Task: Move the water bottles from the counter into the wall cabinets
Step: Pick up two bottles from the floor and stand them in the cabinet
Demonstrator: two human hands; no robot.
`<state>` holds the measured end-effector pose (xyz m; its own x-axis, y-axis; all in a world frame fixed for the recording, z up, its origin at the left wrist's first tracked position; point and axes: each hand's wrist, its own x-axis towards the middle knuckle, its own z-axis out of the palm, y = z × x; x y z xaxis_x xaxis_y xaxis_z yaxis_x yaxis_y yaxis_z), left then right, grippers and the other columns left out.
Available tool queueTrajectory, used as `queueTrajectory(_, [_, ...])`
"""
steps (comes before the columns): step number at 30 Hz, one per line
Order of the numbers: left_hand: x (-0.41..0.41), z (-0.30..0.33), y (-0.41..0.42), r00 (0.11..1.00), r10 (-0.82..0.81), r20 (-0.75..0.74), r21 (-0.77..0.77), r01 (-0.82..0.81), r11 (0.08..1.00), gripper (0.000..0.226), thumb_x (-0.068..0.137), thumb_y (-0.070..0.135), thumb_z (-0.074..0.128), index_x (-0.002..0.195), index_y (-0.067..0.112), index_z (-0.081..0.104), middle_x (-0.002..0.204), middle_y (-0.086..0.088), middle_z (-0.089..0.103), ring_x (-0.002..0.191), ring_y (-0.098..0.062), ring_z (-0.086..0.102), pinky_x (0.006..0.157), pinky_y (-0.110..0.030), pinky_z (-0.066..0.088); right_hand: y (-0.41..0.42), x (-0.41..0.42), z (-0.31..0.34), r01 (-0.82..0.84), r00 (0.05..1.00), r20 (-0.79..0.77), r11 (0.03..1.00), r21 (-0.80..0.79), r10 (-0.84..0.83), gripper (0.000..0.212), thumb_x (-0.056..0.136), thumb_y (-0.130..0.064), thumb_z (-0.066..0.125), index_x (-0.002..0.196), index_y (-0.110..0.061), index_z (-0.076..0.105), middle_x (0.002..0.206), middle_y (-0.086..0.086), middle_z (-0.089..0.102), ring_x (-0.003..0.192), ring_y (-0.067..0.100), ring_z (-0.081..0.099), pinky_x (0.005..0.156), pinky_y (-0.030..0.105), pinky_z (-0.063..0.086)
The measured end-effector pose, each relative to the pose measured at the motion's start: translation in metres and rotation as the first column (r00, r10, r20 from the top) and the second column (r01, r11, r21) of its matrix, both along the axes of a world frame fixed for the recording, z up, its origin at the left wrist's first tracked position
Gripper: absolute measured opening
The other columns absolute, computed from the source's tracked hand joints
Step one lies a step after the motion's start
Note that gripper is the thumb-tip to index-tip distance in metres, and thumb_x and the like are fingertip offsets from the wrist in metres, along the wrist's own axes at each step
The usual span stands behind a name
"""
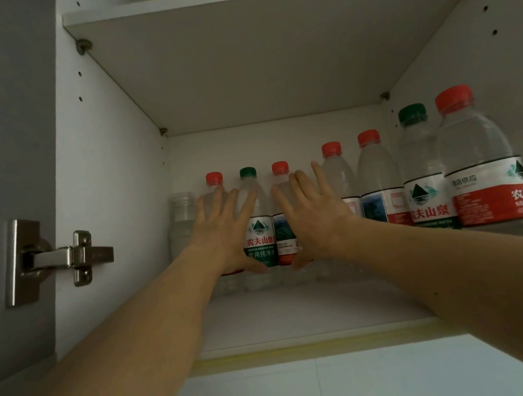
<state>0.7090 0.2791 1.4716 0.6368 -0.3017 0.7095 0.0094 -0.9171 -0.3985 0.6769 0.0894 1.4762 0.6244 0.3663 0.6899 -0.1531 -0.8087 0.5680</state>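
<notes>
Head view: both hands flat-open inside the wall cabinet [109,186].
Left hand [224,233] and right hand [315,213], fingers straight, gripping nothing, sit in front of the water bottles [379,180] lined along shelf's back edge & right side; contact unclear.

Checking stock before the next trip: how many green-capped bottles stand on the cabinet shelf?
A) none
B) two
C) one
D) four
B: one green-capped bottle shows between the left hand and right hand, and a larger green-capped bottle stands near the right wall; every other visible cap is red.
</notes>
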Motion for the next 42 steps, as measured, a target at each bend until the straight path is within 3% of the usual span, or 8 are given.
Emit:
queueTrajectory(12, [-0.005, -0.004, -0.006, 0.997, 0.062, -0.047, -0.018, -0.063, 0.998, 0.143, 0.065, 0.091, 0.057, 0.153, 0.022, -0.031, 0.165, -0.017, -0.02, 0.151, -0.039, -0.022, 0.122, -0.058, -0.004, 0.001, 0.001, -0.009, 0.003, 1.0, 0.02, 1.0, -0.004, -0.003, 0.119, 0.086, -0.07, 0.058, 0.158, -0.003, -0.007, 0.164, 0.031, 0.003, 0.153, 0.046, 0.001, 0.118, 0.066, -0.007])
queueTrajectory(18, [-0.012, 0.003, 0.007, 0.965, -0.236, -0.116, -0.211, 0.208, 0.955, 0.125, 0.076, 0.071, 0.07, 0.16, 0.027, -0.011, 0.168, -0.009, -0.01, 0.153, -0.03, -0.016, 0.124, -0.053, 0.002, -0.01, -0.018, 0.0, -0.271, 0.963, 0.023, 0.954, 0.127, 0.27, 0.093, 0.088, -0.05, 0.067, 0.157, -0.012, 0.017, 0.162, 0.02, 0.022, 0.152, 0.037, 0.013, 0.122, 0.061, -0.005])
queueTrajectory(22, [-0.032, 0.006, 0.006, 0.916, -0.397, -0.056, -0.389, 0.346, 0.854, 0.102, 0.083, 0.056, 0.074, 0.16, 0.021, 0.017, 0.167, -0.008, 0.012, 0.153, -0.026, 0.007, 0.124, -0.047, 0.018, -0.023, -0.051, 0.004, -0.459, 0.888, 0.121, 0.862, 0.213, 0.443, 0.06, 0.097, -0.037, 0.056, 0.148, -0.013, 0.037, 0.159, 0.015, 0.031, 0.151, 0.033, 0.019, 0.124, 0.057, 0.001])
queueTrajectory(26, [-0.067, 0.01, -0.018, 0.862, -0.503, 0.065, -0.501, 0.464, 0.731, 0.083, 0.087, 0.055, 0.069, 0.154, 0.02, 0.034, 0.159, -0.004, 0.034, 0.145, -0.023, 0.032, 0.117, -0.042, 0.032, -0.038, -0.098, 0.005, -0.598, 0.801, 0.263, 0.74, 0.307, 0.538, 0.05, 0.096, -0.028, 0.054, 0.143, -0.011, 0.046, 0.158, 0.015, 0.033, 0.149, 0.032, 0.022, 0.125, 0.053, 0.004])
queueTrajectory(30, [-0.106, 0.013, -0.059, 0.759, -0.644, 0.097, -0.534, 0.585, 0.61, 0.076, 0.089, 0.056, 0.064, 0.152, 0.024, 0.038, 0.153, 0.001, 0.039, 0.137, -0.017, 0.042, 0.113, -0.043, 0.041, -0.072, -0.143, 0.0, -0.72, 0.685, 0.466, 0.621, 0.311, 0.56, 0.045, 0.095, -0.027, 0.056, 0.137, -0.014, 0.053, 0.155, 0.011, 0.037, 0.147, 0.027, 0.023, 0.123, 0.053, 0.017])
queueTrajectory(36, [-0.143, 0.007, -0.11, 0.61, -0.788, 0.082, -0.651, 0.632, 0.421, 0.074, 0.087, 0.065, 0.061, 0.148, 0.028, 0.041, 0.143, 0.009, 0.048, 0.123, -0.007, 0.05, 0.093, -0.026, 0.046, -0.126, -0.173, -0.032, -0.739, 0.668, 0.521, 0.389, 0.55, 0.531, 0.071, 0.091, -0.026, 0.066, 0.151, -0.029, 0.027, 0.16, -0.007, 0.015, 0.148, 0.02, 0.018, 0.118, 0.046, 0.034])
queueTrajectory(39, [-0.15, 0.002, -0.134, 0.563, -0.826, 0.031, -0.758, 0.552, 0.347, 0.085, 0.081, 0.077, 0.052, 0.15, 0.028, 0.038, 0.145, 0.006, 0.049, 0.126, -0.012, 0.051, 0.105, -0.038, 0.047, -0.142, -0.175, -0.051, -0.683, 0.688, 0.505, 0.233, 0.692, 0.521, 0.083, 0.093, -0.032, 0.066, 0.156, -0.034, 0.013, 0.161, -0.009, 0.017, 0.141, 0.018, 0.033, 0.105, 0.038, 0.046])
queueTrajectory(42, [-0.153, -0.003, -0.157, 0.518, -0.855, -0.015, -0.848, 0.446, 0.285, 0.098, 0.072, 0.088, 0.041, 0.151, 0.031, 0.036, 0.153, 0.004, 0.045, 0.134, -0.016, 0.046, 0.113, -0.044, 0.037, -0.151, -0.169, -0.066, -0.541, 0.713, 0.424, 0.053, 0.839, 0.559, 0.09, 0.093, -0.039, 0.066, 0.158, -0.034, 0.005, 0.151, -0.001, 0.038, 0.113, 0.008, 0.051, 0.08, 0.018, 0.049])
